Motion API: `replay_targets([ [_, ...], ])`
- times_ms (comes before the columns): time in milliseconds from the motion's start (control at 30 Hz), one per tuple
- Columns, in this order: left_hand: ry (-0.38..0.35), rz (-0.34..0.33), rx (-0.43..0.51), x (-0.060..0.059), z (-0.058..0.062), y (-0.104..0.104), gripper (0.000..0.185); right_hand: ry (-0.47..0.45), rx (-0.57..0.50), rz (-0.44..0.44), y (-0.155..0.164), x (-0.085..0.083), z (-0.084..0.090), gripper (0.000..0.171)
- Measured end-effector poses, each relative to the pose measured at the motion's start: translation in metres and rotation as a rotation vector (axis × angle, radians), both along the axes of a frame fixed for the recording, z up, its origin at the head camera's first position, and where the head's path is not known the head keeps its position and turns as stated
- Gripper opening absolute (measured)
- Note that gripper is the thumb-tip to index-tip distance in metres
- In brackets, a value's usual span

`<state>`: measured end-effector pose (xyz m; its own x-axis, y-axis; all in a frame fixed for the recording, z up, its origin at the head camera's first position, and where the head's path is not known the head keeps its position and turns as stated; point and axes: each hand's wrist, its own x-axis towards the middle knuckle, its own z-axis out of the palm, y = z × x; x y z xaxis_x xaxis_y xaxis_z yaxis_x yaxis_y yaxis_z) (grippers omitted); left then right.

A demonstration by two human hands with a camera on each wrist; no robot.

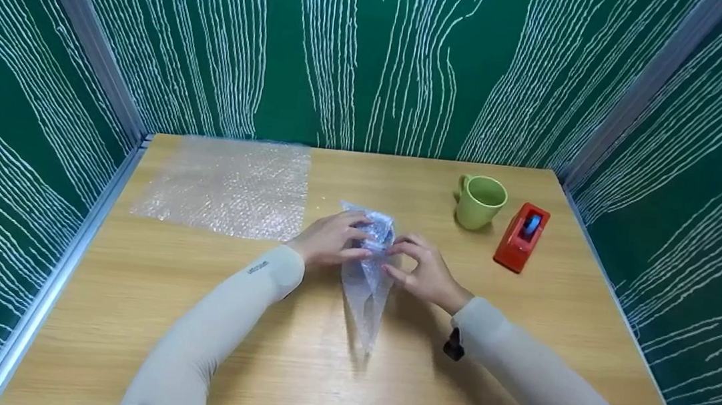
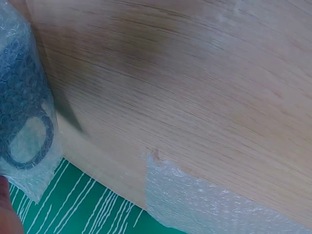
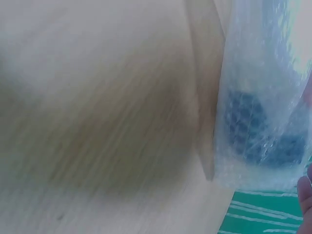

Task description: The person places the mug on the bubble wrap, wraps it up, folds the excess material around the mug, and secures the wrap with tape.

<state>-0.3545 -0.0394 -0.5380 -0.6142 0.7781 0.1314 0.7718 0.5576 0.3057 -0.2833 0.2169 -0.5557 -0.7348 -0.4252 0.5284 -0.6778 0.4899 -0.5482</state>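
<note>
A dark blue mug wrapped in bubble wrap (image 1: pixel 375 231) lies on the middle of the wooden table (image 1: pixel 316 372). Its loose wrap tapers to a point toward me. My left hand (image 1: pixel 357 237) curls round the bundle's left side. From the right, my right hand (image 1: pixel 399 257) pinches the wrap. In the left wrist view the wrapped mug (image 2: pixel 24 112) shows its handle ring through the bubbles. The right wrist view is blurred and shows the wrapped mug (image 3: pixel 263 122) at the right edge.
A flat sheet of bubble wrap (image 1: pixel 228 185) lies at the table's back left, and the same flat sheet (image 2: pixel 209 204) shows at the table edge. A green mug (image 1: pixel 480 202) and a red tape dispenser (image 1: pixel 521 237) stand at the back right. Green patterned walls enclose three sides.
</note>
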Motion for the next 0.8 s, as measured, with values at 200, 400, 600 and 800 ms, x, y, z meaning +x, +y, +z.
replay_targets([
  [200,-0.018,0.026,-0.031,0.000,0.000,0.001,0.050,0.004,0.049,0.102,-0.004,0.019,0.003,0.021],
  [400,-0.041,0.049,-0.044,0.001,0.001,0.002,0.051,-0.018,0.112,0.184,-0.007,0.030,0.004,0.022],
  [600,-0.035,0.039,-0.029,0.001,0.000,0.002,0.049,-0.041,0.176,0.253,-0.008,0.037,0.005,0.028],
  [800,-0.025,0.034,-0.025,0.001,0.000,0.002,0.050,0.004,0.250,0.288,-0.013,0.040,0.005,0.033],
])
